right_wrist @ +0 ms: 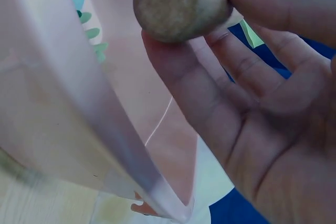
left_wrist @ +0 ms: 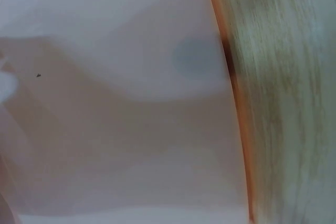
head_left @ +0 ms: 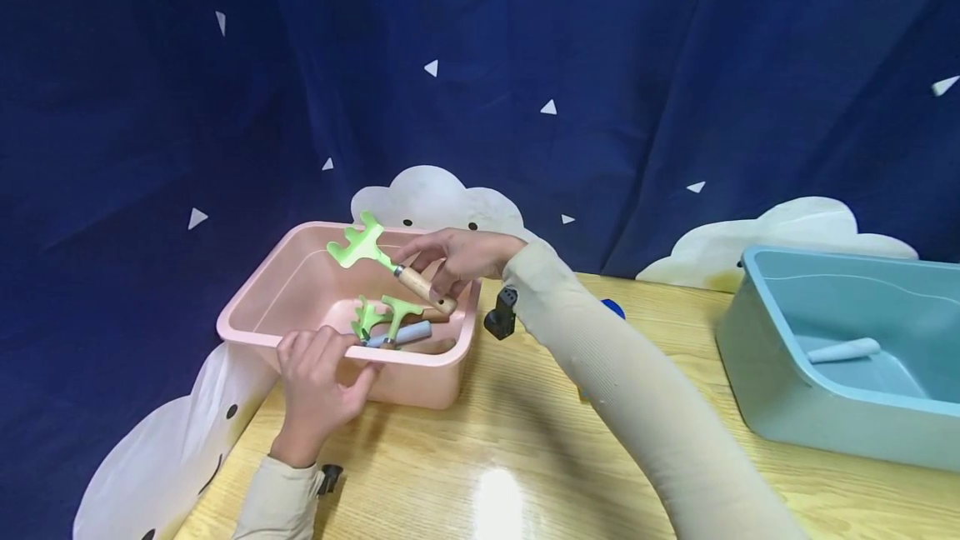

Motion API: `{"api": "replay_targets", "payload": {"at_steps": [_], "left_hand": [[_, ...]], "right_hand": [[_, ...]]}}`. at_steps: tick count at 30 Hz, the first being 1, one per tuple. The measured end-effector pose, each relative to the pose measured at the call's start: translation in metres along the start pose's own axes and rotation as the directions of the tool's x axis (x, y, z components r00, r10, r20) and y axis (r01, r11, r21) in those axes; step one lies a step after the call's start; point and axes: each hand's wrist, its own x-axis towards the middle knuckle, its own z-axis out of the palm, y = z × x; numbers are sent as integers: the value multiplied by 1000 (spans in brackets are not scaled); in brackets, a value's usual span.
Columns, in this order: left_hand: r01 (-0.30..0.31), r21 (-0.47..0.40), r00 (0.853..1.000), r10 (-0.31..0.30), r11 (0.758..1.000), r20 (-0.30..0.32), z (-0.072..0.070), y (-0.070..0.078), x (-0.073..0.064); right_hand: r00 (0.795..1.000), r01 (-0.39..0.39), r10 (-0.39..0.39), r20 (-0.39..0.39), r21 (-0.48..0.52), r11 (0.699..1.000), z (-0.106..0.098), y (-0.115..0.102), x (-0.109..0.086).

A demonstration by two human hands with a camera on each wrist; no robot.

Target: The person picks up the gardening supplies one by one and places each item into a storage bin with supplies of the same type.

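Across the back hangs a dark blue curtain (head_left: 480,15), and before it is the wooden tabletop (head_left: 435,465). Near its far edge, to the right, stands a blue bin (head_left: 832,419); at its far left corner stands a pink bin (head_left: 420,383). The left grip (head_left: 322,382) has its fingers bent over the pink bin's near rim and holds it. The right grip (head_left: 467,257) pinches a wooden-handled green rake (head_left: 408,276) between thumb and fingers — the rake is tilted, above the pink bin. Inside this bin, toward its near rim, lie two smaller green tools (head_left: 405,307) and a grey-blue rod (head_left: 408,333). In the blue bin I see one pale rod (head_left: 843,351). Near the tabletop's far edge is a small blue thing (head_left: 613,307), mostly hidden.

As I judge, the work is partway: tools lie in both bins, and the rake is not yet put down. Whether it enters or leaves the pink bin — I cannot tell, so neither what is left.
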Motion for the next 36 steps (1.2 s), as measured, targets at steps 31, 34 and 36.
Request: {"api": "replay_targets", "payload": {"at_steps": [31, 34, 36], "left_hand": [[0, -4, 1000, 0, 1000, 3, 2, 2, 0], [5, -5, 1000, -5, 1000, 5, 1, 2, 0], [6, -6, 1000, -6, 1000, 2, 1, 1, 0]], "right_hand": [[937, 45, -110, -330, -197, 979, -20, 23, -17], [932, 26, -107, -347, -231, 973, -26, 30, -29], [929, 24, -113, -354, -247, 969, -31, 34, -37]]}}
